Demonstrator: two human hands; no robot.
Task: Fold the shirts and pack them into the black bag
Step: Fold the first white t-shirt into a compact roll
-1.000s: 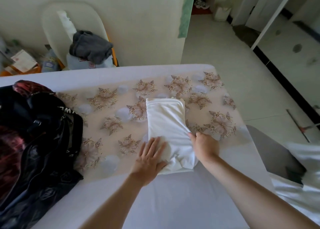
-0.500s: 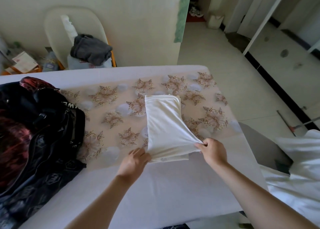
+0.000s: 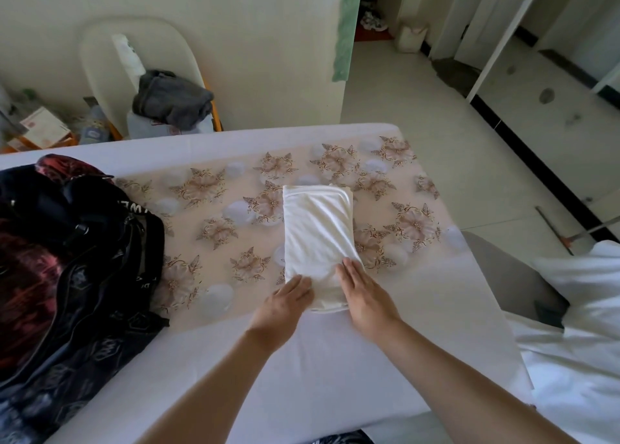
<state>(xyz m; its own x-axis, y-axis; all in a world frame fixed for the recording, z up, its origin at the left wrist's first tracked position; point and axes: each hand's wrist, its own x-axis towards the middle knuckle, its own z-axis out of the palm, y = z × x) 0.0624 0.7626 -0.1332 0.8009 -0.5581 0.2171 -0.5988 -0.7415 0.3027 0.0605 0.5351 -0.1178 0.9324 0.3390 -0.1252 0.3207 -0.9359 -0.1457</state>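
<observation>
Bare forearms (image 3: 214,386), bare left hand (image 3: 285,304), right hand (image 3: 365,296)

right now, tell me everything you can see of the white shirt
The white shirt is folded into a long narrow rectangle of soft, slightly creased fabric, lying flat lengthwise away from the person on the floral tablecloth. The left hand and right hand press flat on its near end. The black bag lies apart, to its left.

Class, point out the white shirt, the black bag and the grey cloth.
white shirt (image 3: 317,235): head view, middle of top layer.
black bag (image 3: 110,275): head view, its patterned side.
grey cloth (image 3: 172,102): head view, its crumpled middle.
</observation>
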